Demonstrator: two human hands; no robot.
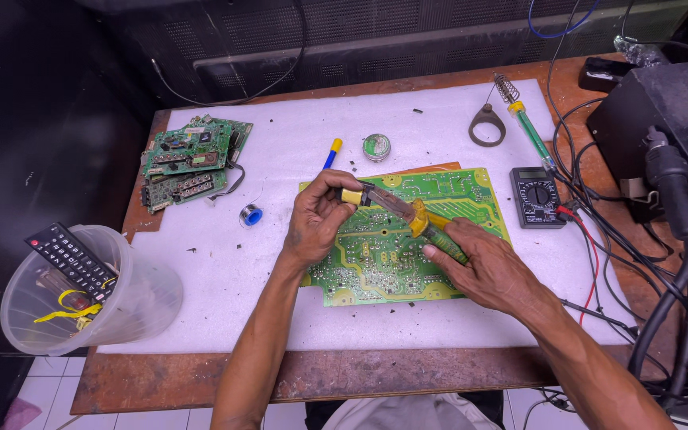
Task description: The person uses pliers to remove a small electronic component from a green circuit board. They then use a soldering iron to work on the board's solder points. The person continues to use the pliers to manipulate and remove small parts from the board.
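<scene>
A large green circuit board (376, 263) lies solder side up on the white foam mat (224, 279). My right hand (491, 271) grips the green and yellow handle of a soldering iron (420, 223), its tip pointing left over the board. My left hand (316, 219) holds a small black and yellow tool (357, 195) at the iron's tip, just above the board's upper left part.
Two smaller green boards (189, 159) lie at the mat's left. A clear plastic bucket (145, 295) with a remote control hangs off the left edge. A solder spool (252, 215), flux tin (376, 146), multimeter (537, 196), iron stand (519, 111), black station (666, 111) and cables fill the right.
</scene>
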